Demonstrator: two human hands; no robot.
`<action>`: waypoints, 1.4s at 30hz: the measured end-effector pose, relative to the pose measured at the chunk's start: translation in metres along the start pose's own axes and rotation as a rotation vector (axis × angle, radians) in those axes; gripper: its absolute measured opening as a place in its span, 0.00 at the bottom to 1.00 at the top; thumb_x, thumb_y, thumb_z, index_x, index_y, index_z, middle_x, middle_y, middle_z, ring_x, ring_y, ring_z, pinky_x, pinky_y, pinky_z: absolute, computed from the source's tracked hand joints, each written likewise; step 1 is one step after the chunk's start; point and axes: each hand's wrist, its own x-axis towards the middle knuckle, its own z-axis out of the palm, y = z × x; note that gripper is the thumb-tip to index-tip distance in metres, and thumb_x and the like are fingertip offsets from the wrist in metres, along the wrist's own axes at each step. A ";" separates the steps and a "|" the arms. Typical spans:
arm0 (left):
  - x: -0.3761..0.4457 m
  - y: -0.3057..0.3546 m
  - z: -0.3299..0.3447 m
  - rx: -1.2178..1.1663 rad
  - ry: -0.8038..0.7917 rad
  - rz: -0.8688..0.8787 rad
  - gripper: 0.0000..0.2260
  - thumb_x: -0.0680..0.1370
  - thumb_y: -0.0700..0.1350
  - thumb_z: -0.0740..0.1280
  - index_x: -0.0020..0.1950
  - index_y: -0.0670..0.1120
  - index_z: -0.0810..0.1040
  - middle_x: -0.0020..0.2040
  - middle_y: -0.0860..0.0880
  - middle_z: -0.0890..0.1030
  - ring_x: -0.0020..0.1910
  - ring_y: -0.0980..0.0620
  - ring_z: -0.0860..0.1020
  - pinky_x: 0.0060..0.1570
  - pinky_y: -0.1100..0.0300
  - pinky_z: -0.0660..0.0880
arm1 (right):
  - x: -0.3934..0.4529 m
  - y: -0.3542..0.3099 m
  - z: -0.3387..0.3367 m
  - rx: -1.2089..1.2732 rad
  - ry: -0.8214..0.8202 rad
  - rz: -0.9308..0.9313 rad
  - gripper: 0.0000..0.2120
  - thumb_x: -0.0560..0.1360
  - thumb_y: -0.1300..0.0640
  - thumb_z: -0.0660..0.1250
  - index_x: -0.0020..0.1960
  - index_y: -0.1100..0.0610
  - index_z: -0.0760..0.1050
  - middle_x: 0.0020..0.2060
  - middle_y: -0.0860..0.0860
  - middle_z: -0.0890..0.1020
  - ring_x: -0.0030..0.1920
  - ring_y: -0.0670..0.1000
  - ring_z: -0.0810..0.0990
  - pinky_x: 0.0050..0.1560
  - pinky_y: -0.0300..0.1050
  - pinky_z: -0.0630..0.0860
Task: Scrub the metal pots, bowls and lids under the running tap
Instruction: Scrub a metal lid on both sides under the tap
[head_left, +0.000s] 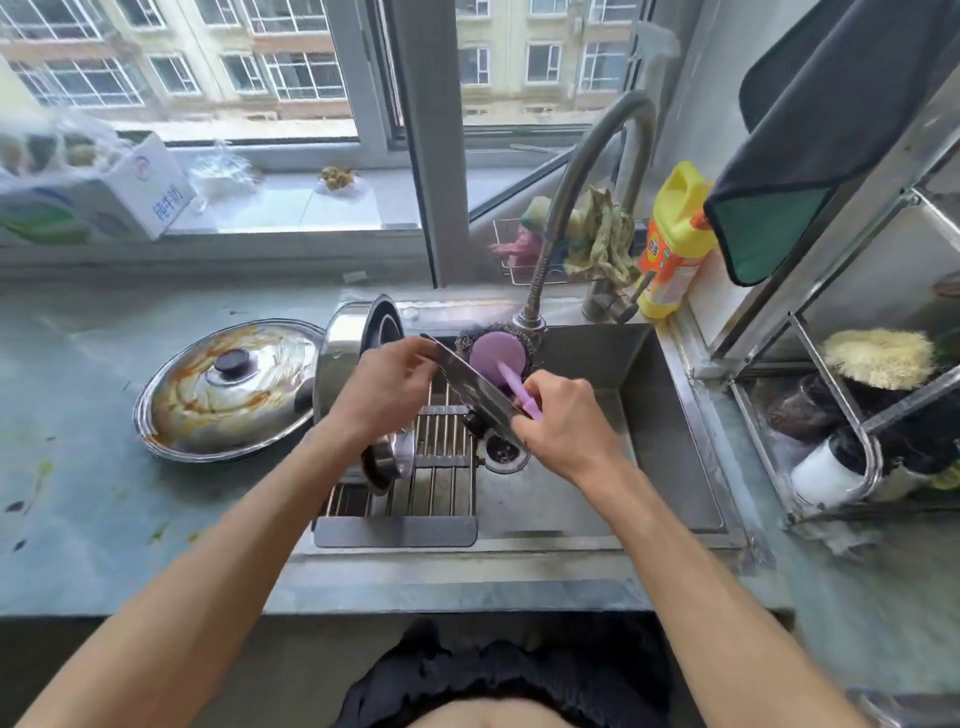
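Over the sink (649, 415), the left hand (387, 382) grips a tilted lid (470, 387) by its edge; the right hand (563, 421) grips a purple brush (501, 358). Left of the sink, a greasy lid (228, 389) waits unwashed on the counter (78, 467).

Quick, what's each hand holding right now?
Left hand: holding the edge of a metal lid.
Right hand: holding a purple scrub brush by its handle.

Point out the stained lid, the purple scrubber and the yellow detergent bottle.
stained lid (228, 389), head view, on its domed top.
purple scrubber (496, 356), head view, on its round purple back.
yellow detergent bottle (670, 244), head view, on its label.
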 end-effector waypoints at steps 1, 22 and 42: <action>0.000 -0.005 -0.011 0.055 0.027 0.067 0.10 0.83 0.40 0.64 0.61 0.49 0.81 0.52 0.49 0.85 0.46 0.46 0.85 0.49 0.48 0.84 | 0.005 -0.013 0.001 0.022 0.018 0.016 0.02 0.70 0.62 0.67 0.40 0.61 0.75 0.31 0.56 0.78 0.31 0.59 0.74 0.30 0.49 0.68; 0.019 -0.104 -0.057 0.142 0.101 0.223 0.25 0.79 0.62 0.58 0.73 0.54 0.76 0.72 0.50 0.75 0.76 0.47 0.65 0.72 0.39 0.69 | 0.063 -0.083 0.082 0.266 0.080 0.524 0.11 0.73 0.57 0.70 0.35 0.61 0.73 0.35 0.54 0.77 0.38 0.55 0.75 0.37 0.41 0.66; 0.024 -0.113 -0.047 0.019 0.187 0.277 0.18 0.82 0.46 0.68 0.72 0.50 0.77 0.74 0.49 0.73 0.78 0.48 0.63 0.74 0.53 0.59 | 0.067 -0.084 0.077 0.202 0.007 0.511 0.07 0.73 0.61 0.66 0.39 0.63 0.71 0.35 0.53 0.74 0.29 0.46 0.71 0.20 0.34 0.62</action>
